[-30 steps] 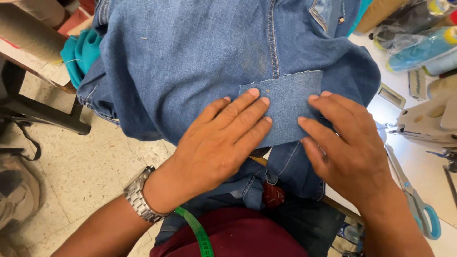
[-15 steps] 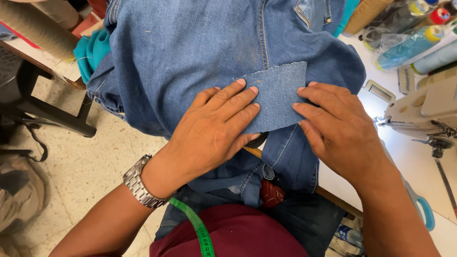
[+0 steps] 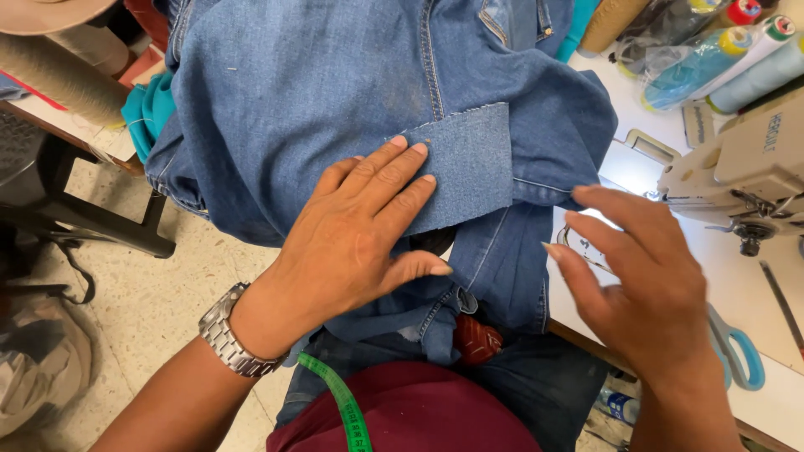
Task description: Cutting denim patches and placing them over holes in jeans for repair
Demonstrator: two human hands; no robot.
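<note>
The left hand [image 3: 352,243] lies flat with fingers spread, pinning the denim patch [image 3: 465,167] onto the jeans [image 3: 318,92] draped over the table's near edge, so the right hand [image 3: 645,289], hovering open and empty, should smooth outward without shifting the patch.

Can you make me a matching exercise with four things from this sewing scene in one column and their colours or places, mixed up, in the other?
Things:
1. denim patch
2. tape measure
3. scissors
4. wristwatch

Descriptions:
A. green, by the maroon shirt
B. on the left wrist
C. under the left hand's fingertips, on the jeans
D. blue handles, on the white table

Pairs: 1-C, 2-A, 3-D, 4-B
</note>
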